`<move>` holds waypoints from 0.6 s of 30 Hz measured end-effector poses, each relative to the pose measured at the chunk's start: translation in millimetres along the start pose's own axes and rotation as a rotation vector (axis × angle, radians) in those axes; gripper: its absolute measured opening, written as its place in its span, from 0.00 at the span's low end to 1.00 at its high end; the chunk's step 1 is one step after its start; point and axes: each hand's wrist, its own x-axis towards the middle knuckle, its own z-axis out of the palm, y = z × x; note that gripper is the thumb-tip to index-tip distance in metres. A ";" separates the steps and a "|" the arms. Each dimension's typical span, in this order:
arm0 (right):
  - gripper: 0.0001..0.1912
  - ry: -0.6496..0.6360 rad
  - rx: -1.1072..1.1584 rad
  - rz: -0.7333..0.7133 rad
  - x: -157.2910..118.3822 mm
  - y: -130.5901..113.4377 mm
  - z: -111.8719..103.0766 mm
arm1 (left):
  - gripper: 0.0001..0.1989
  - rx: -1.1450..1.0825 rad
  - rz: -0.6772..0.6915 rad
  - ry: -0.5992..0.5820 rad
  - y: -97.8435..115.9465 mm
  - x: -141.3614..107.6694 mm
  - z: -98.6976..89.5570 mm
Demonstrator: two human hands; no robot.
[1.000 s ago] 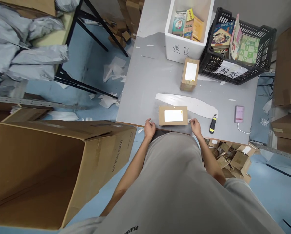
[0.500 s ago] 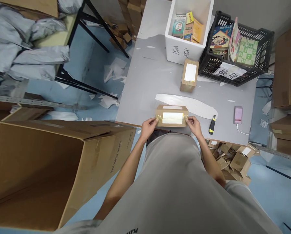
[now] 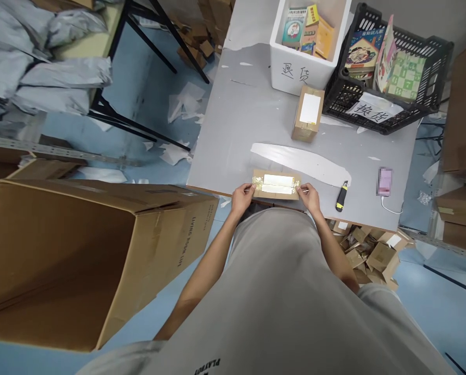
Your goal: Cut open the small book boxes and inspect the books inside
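A small taped cardboard box (image 3: 276, 194) with a white label is at the front edge of the table, close to my body. Its left end is pinched by my left hand (image 3: 242, 199), fingers closed. At the opposite end my right hand (image 3: 309, 198) grips it the same way. Shiny clear tape runs across the labelled face. To the right of my right hand lies a black and yellow utility knife (image 3: 341, 197). Beyond the box is a long white patch (image 3: 301, 162) on the tabletop.
Another cardboard box (image 3: 308, 114) stands farther back, before a white bin (image 3: 295, 77) and a black crate (image 3: 367, 115), both holding books. A phone (image 3: 384, 181) on a cable lies right. A large open carton (image 3: 170, 245) stands left; discarded boxes (image 3: 381, 255) pile below the table's right side.
The box has turned in my hands, so its taped, labelled face shows more squarely upward. Both hands still hold its ends. The view has shifted slightly.
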 end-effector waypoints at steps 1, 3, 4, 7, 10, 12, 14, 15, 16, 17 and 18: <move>0.31 -0.002 0.016 -0.006 -0.1 2.5 0.1 | 0.21 -0.013 -0.001 0.000 -0.6 -0.2 0.4; 0.33 -0.013 0.078 -0.012 -0.8 8.8 0.7 | 0.21 -0.073 0.005 -0.014 -3.3 -1.2 0.5; 0.34 -0.021 0.121 0.001 -1.7 12.6 1.2 | 0.22 -0.117 0.007 -0.023 -5.7 -2.3 0.3; 0.34 -0.043 0.209 0.076 -6.8 25.2 4.2 | 0.24 -0.238 -0.031 -0.028 -16.1 -8.3 0.8; 0.30 -0.062 0.201 0.097 -14.5 34.8 9.6 | 0.29 -0.267 -0.090 -0.049 -25.5 -14.7 5.2; 0.32 -0.094 0.202 0.090 -19.3 37.7 13.0 | 0.36 -0.270 -0.100 -0.104 -27.6 -17.2 9.9; 0.35 -0.131 0.206 0.076 -22.3 38.2 14.0 | 0.35 -0.270 -0.084 -0.138 -25.6 -17.9 13.6; 0.37 -0.139 0.206 0.063 -22.7 37.7 13.1 | 0.33 -0.263 -0.062 -0.136 -23.3 -17.5 14.3; 0.38 -0.136 0.203 0.044 -22.3 36.8 11.1 | 0.29 -0.256 -0.040 -0.125 -20.3 -16.9 14.1; 0.38 -0.124 0.199 0.020 -21.1 35.5 8.2 | 0.26 -0.252 -0.023 -0.108 -16.9 -15.8 12.9; 0.38 -0.105 0.193 -0.007 -19.0 34.0 4.6 | 0.24 -0.252 -0.016 -0.091 -13.2 -14.4 11.0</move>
